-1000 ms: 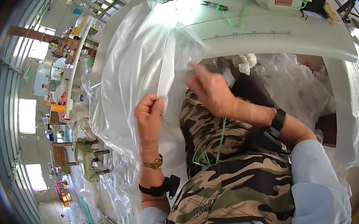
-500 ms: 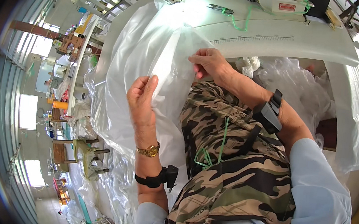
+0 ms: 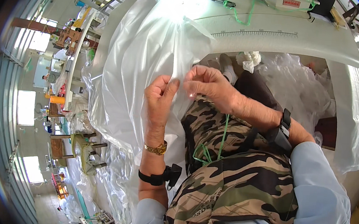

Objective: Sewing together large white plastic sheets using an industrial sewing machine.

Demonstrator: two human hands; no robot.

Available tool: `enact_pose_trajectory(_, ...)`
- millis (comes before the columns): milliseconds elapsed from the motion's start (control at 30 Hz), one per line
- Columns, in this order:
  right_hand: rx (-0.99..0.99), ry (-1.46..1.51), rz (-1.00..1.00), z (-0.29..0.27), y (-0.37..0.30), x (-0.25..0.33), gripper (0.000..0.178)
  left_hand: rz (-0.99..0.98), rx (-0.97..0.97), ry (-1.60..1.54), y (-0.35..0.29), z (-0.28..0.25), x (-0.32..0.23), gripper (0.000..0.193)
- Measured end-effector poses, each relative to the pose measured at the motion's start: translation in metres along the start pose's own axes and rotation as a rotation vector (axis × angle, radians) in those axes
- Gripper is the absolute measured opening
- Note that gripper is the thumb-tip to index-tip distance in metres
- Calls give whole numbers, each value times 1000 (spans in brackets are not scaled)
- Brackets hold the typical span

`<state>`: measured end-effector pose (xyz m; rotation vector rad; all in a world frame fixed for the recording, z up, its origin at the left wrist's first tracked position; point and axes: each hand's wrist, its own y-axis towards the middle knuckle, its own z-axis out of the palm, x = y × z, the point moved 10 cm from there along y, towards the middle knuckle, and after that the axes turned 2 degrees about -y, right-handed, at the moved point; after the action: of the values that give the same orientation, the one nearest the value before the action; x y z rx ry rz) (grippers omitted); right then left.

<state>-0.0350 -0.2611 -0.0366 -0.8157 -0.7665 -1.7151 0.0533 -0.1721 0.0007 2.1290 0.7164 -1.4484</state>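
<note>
Hands (image 3: 159, 103) at sheeting (image 3: 129, 72), worktable (image 3: 328, 49) ahead (windows (image 3: 26, 108) left).

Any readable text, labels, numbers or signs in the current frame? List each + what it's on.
Wording and numbers not copied; locations only.
Red label on white box: print too small to read.
Ruler scale on pale worktop: small digits, partly legible.
Dark lettering on camouflage apron: no whole word legible.

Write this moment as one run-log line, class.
left hand: at white sheet, grip unclear; right hand: beside left hand, curled; light: at sheet's far end; table: snips, green thread
</note>
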Motion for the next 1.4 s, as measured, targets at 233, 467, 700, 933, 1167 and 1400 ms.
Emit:
enact_pose_trajectory(233,-86,-837,-248,17,-15,38,18,129,28,31,0,12,1,19)
enact_pose_trajectory(467,107,-1325,-508,54,-25,30,14,80,-12,28,-1,15,1,23)
enact_pose_trajectory(700,298,-1435,-840,77,-40,36,15,-77,78,-37,8,17,17,21)
enact_pose_trajectory(933,-680,-1331,-923,-36,-33,111,23,-150,38,-403,19,10,22,19)
enact_pose_trajectory(1167,-666,-1540,-807,-59,6,101,15,-197,217,-547,30,39,-14,61)
enact_pose_trajectory(1400,-465,-1242,-798,-48,31,96,11,-163,332,-386,38,54,-19,76)
